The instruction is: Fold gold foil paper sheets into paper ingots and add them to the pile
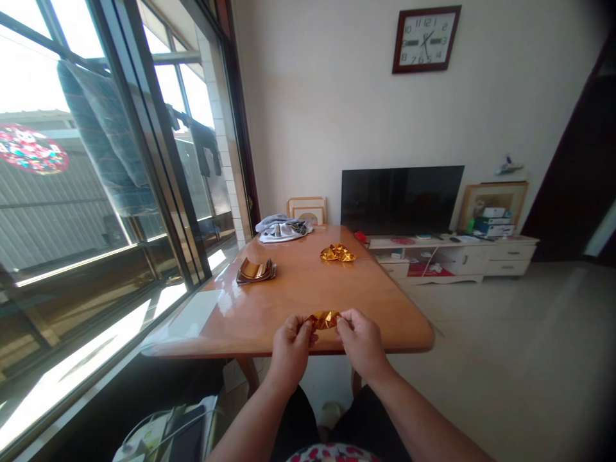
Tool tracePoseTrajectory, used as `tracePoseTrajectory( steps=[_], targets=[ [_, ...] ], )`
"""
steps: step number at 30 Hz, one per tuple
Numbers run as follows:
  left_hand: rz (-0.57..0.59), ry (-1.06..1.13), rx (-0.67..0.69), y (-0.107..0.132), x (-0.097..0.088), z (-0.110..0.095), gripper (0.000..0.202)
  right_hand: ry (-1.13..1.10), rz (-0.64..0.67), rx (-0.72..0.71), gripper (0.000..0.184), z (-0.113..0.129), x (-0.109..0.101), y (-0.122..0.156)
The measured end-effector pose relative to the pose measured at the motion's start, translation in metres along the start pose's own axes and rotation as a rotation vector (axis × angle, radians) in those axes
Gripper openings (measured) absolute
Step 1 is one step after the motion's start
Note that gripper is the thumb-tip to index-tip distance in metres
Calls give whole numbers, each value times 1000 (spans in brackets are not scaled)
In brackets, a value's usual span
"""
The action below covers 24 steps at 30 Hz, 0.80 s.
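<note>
My left hand (290, 343) and my right hand (360, 338) are both closed on a small piece of folded gold foil paper (324, 319), held between them just above the near edge of the wooden table (298, 301). Each hand pinches one end of it. Farther along the table lie a finished folded gold foil piece (338, 253) and a stack of gold foil sheets (256, 270), out of reach of both hands.
A bundle of grey cloth (282, 228) lies at the table's far end. Large windows run along the left. A dark television (401, 199) on a white low cabinet (452, 256) stands against the far wall, under a wall clock (425, 39). Open floor lies to the right.
</note>
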<state>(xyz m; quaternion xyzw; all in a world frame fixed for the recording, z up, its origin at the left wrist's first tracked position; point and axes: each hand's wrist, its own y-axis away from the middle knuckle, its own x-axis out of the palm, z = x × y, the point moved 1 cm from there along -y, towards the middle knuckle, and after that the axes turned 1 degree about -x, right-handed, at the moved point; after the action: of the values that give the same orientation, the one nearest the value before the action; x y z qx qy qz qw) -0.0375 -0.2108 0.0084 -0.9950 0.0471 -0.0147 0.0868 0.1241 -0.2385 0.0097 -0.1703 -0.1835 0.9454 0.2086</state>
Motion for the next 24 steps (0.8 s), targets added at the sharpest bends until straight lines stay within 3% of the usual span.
tracePoseTrajectory(
  steps=[6,14,19,24],
  targets=[
    [-63,-11,-15,-5,-1,6,27,2,33,32,23,-7,3,-4],
    [-93,104,-196,-8,-10,5,22,-222,150,110,45,-7,1,-4],
    [-48,153,-280,-11,-17,11,24,-115,114,-24,38,-7,-3,-5],
    [32,157,-328,-7,-17,9,19,-109,282,-126,51,-1,-5,-5]
  ],
)
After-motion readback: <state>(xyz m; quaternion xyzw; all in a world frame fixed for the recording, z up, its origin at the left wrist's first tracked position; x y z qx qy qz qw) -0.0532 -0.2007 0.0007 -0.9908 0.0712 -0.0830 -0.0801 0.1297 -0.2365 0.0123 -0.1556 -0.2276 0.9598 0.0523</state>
